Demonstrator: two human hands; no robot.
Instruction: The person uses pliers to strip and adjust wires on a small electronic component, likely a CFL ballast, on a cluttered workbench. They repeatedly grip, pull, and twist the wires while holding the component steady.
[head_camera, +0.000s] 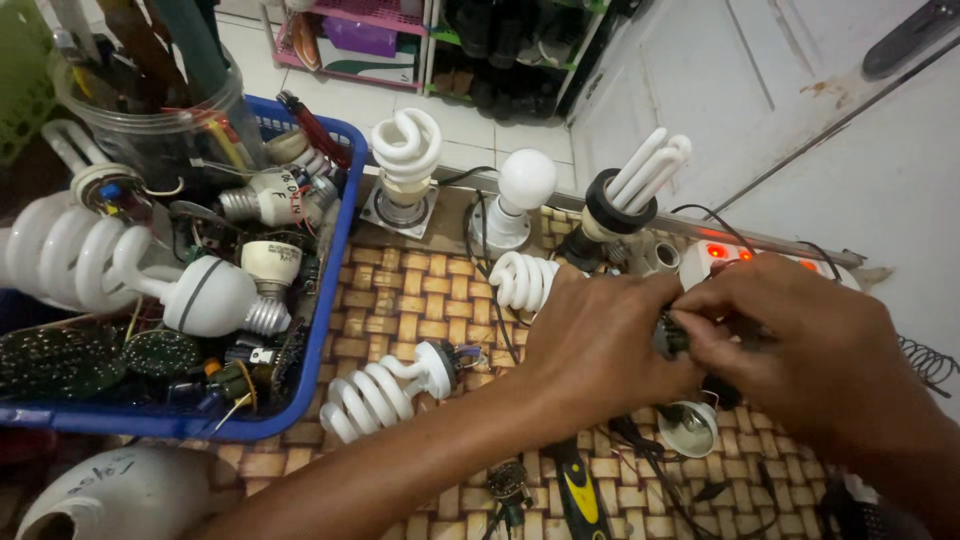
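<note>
A blue basket of lamp parts sits left on the woven mat. Right of it, the left hand and right hand pinch a small dark part together above a white cap.

white-green box on pink shelf, far top.

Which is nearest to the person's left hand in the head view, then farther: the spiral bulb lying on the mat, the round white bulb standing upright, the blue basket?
From the left hand:
1. Spiral bulb, lying just left.
2. Round white bulb, standing behind.
3. Blue basket, far left.
</note>
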